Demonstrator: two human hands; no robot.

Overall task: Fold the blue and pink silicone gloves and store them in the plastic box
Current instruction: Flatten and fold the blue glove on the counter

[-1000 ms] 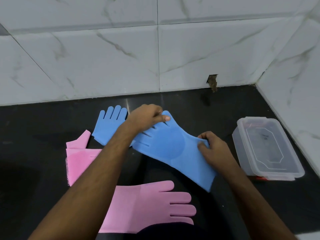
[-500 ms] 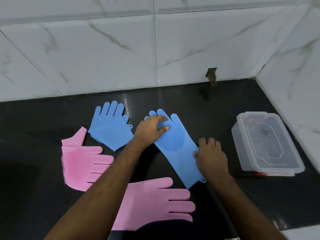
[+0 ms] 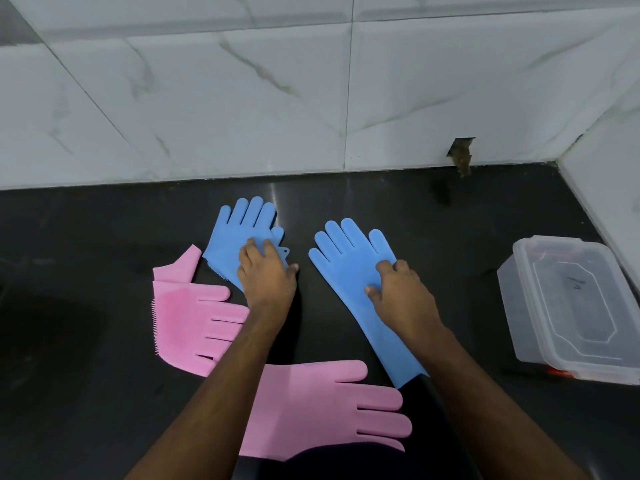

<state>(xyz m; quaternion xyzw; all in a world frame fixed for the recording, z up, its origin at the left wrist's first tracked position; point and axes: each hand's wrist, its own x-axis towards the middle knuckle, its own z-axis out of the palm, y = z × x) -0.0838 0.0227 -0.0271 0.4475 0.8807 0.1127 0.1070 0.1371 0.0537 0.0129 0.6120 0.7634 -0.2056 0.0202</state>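
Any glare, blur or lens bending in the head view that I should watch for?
Head view: sharp overall, wall tile lines bow from the wide lens; a pale glare streak on the black counter above the folded blue glove; the clear box shows soft reflections.

Your left hand (image 3: 266, 271): palm down, fingers fairly straight, forearm reaching forward from lower left | your right hand (image 3: 401, 289): palm down, fingers bent at the knuckles, tips pressing down, forearm entering from lower right
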